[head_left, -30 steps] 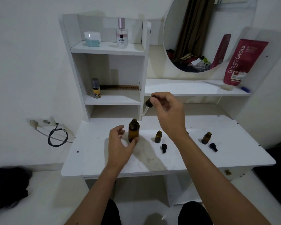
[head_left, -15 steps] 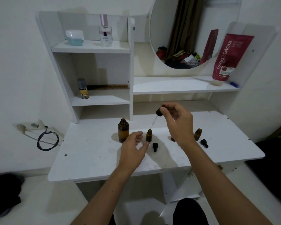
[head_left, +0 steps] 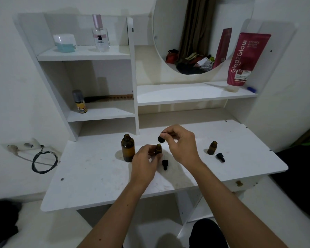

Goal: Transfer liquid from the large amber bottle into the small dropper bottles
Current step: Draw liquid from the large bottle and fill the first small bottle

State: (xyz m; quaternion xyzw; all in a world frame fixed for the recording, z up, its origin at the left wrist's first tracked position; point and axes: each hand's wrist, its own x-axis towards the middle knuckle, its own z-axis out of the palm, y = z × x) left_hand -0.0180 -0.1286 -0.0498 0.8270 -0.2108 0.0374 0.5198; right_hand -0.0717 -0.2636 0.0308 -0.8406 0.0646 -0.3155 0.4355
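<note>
The large amber bottle (head_left: 127, 148) stands uncapped on the white desk (head_left: 97, 176). Just right of it, my left hand (head_left: 144, 164) holds a small amber dropper bottle (head_left: 158, 149) upright on the desk. My right hand (head_left: 182, 144) pinches the black bulb of a dropper (head_left: 161, 138) directly over that small bottle's mouth; its glass tube is hidden. A loose black dropper cap (head_left: 165, 164) lies in front of the small bottle. Another small amber bottle (head_left: 212, 148) stands open farther right, with its black cap (head_left: 220, 157) lying beside it.
White shelves rise behind the desk, bearing a perfume bottle (head_left: 100, 34), a pale jar (head_left: 64, 42) and a small spray can (head_left: 80, 102). A round mirror (head_left: 200, 33) and a red tube (head_left: 245, 59) stand at the back right. A coiled black cable (head_left: 44, 161) hangs left.
My right hand lowered the dropper from above the large bottle down to the small bottle's mouth. My left hand left the large bottle and took hold of the small one.
</note>
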